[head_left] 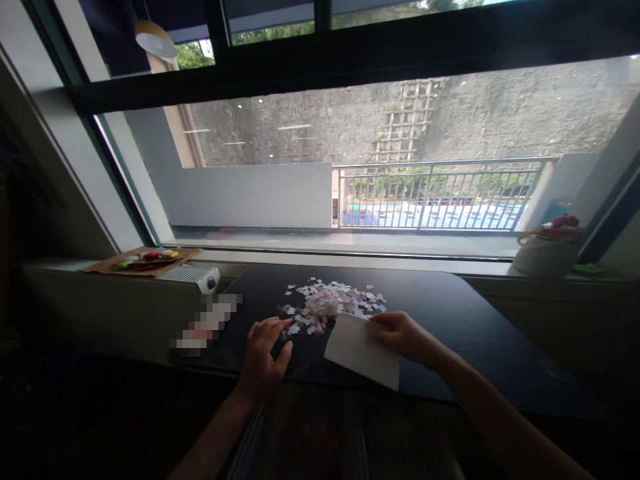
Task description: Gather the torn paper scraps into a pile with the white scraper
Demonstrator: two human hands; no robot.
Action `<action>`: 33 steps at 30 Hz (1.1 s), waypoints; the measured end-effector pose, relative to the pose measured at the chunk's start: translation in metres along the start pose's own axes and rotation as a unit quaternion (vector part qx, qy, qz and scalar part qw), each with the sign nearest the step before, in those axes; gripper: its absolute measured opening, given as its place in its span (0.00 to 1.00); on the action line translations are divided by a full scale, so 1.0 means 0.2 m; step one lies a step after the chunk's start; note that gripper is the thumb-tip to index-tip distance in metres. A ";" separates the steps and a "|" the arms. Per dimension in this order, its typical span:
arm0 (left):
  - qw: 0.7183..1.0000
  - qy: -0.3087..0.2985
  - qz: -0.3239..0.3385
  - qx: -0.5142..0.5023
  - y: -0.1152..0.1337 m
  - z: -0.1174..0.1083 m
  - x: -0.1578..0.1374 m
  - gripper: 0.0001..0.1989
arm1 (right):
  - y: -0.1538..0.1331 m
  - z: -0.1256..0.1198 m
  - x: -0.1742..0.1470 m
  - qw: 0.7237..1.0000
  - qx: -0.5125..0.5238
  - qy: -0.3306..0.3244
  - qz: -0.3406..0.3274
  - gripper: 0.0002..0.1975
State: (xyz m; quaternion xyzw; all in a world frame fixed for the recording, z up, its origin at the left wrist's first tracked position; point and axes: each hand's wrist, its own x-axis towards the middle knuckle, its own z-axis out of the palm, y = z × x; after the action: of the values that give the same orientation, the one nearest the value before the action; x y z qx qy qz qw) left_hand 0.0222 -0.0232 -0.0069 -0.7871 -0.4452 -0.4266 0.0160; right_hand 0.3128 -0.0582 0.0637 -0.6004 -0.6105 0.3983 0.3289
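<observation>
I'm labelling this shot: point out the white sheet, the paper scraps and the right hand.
White sheet (362, 351): head view, middle of its face.
Paper scraps (330, 300): head view, centre of the heap.
Right hand (404, 333): head view, back of the hand.

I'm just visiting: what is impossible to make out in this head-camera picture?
All in the head view:
- Scraps deep in the pile: hidden by those on top; any writing is too small to read.
- What lies under the white sheet: the sheet covers it.
- The item at the left of the table: blurred into blocks.
- Both forearms' far ends: cut off by the bottom edge.
</observation>
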 end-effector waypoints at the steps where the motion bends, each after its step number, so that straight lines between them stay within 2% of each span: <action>1: 1.000 0.001 -0.003 -0.003 0.00 0.00 0.00 0.17 | 0.00 0.01 0.00 1.000 0.000 -0.013 -0.005 0.14; 7: 1.000 0.000 -0.013 -0.009 0.02 0.00 0.00 0.16 | -0.04 0.06 -0.03 0.998 0.016 -0.055 0.011 0.13; 12: 0.999 -0.003 -0.022 -0.025 0.02 0.00 0.00 0.16 | -0.04 0.04 -0.04 0.995 0.043 -0.086 0.020 0.14; 18: 0.999 0.000 -0.032 -0.040 0.02 -0.01 0.01 0.16 | -0.02 0.01 -0.03 0.997 0.042 -0.057 0.031 0.15; 25: 0.998 0.006 -0.039 -0.053 0.02 -0.02 0.01 0.16 | -0.05 0.07 -0.02 0.995 0.034 -0.097 0.012 0.16; 31: 0.995 0.018 -0.047 -0.085 0.02 -0.02 0.02 0.16 | -0.06 0.05 -0.03 0.991 0.022 -0.128 -0.011 0.15; 33: 0.992 0.028 -0.063 -0.107 0.03 -0.02 0.02 0.16 | -0.07 0.04 -0.04 0.994 -0.006 -0.107 -0.025 0.15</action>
State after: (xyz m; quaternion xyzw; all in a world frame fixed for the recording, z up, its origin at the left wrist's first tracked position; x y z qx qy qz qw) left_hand 0.0245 -0.0262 -0.0003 -0.7426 -0.4449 -0.4938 -0.0823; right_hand 0.2992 -0.0661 0.0723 -0.5408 -0.6594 0.4483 0.2679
